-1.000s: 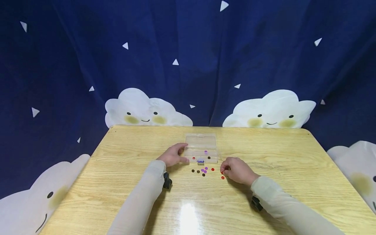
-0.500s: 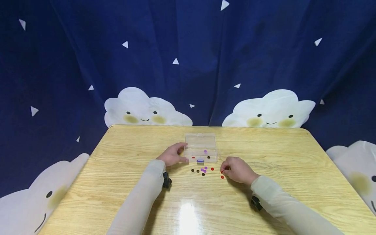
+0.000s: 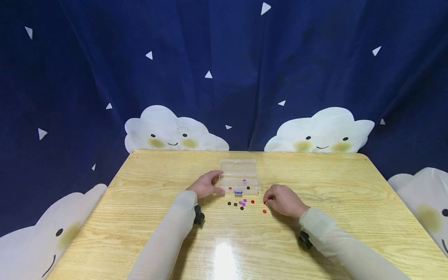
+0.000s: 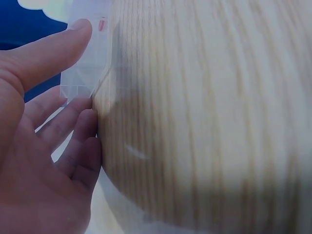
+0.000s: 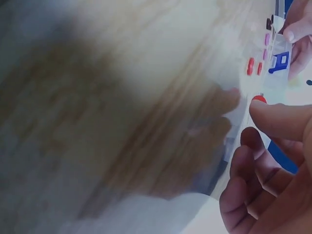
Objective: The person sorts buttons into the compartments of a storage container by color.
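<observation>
A clear plastic box [image 3: 239, 186] stands on the table, its lid [image 3: 239, 168] tipped back and a blue latch [image 5: 279, 62] on its front. My left hand [image 3: 205, 185] holds the box's left end, with the thumb at the front and fingers round the side and back. Between thumb and index finger, my right hand [image 3: 284, 201] pinches a red button [image 5: 259, 99] just above the table, to the right of the box. Inside the box lie a red button [image 3: 230, 188], a purple button [image 3: 244, 181] and a black button [image 3: 248, 188].
Before the box lie several loose buttons: black ones [image 3: 229, 203] on the left, purple ones [image 3: 244, 204] in the middle, red ones [image 3: 264, 211] on the right. The wooden table [image 3: 168, 163] ends at a dark blue curtain [image 3: 238, 97].
My right hand has lifted slightly with the red button, away from the other red button near it. The left hand keeps its place on the box.
</observation>
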Tool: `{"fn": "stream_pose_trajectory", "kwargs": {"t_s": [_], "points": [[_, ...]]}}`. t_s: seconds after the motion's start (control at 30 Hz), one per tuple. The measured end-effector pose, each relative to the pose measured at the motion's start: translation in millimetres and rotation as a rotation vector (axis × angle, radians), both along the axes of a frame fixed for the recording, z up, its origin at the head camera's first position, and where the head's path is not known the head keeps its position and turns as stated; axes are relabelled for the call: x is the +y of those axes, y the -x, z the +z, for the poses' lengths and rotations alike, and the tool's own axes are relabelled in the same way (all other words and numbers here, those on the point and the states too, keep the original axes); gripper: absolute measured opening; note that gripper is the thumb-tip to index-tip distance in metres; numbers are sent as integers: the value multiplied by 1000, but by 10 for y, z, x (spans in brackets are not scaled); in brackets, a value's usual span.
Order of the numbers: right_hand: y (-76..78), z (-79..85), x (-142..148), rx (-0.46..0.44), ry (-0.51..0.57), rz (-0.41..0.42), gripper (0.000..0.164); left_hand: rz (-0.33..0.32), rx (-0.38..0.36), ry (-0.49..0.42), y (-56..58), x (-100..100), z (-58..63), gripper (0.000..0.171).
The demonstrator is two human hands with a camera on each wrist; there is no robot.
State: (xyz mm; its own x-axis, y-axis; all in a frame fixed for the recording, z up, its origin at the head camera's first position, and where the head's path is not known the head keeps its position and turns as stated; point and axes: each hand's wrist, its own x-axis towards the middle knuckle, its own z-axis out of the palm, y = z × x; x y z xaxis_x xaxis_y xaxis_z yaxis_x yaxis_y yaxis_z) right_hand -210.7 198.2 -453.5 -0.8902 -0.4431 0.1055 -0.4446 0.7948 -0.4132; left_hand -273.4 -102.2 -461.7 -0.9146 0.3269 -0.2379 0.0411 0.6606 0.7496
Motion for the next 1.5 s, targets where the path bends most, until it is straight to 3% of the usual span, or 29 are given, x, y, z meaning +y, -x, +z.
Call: {"fn": "stream_pose_trajectory", "kwargs": {"t_s": [0.37,0.9,1.13,1.5], "points": [[91,33,59,-35,48,-71,14,1,10,-20,14,27,-20,77],[143,156,-15,-2,102,-106,12,-21,26,-6,-62,59,47,75],[228,214,-78,34,99,-114,10,-9,-3,-44,-47,18,28,76],[316,280,-251,23,104,-108,8,-8,24,-23,-27,-6,26,76]]}}
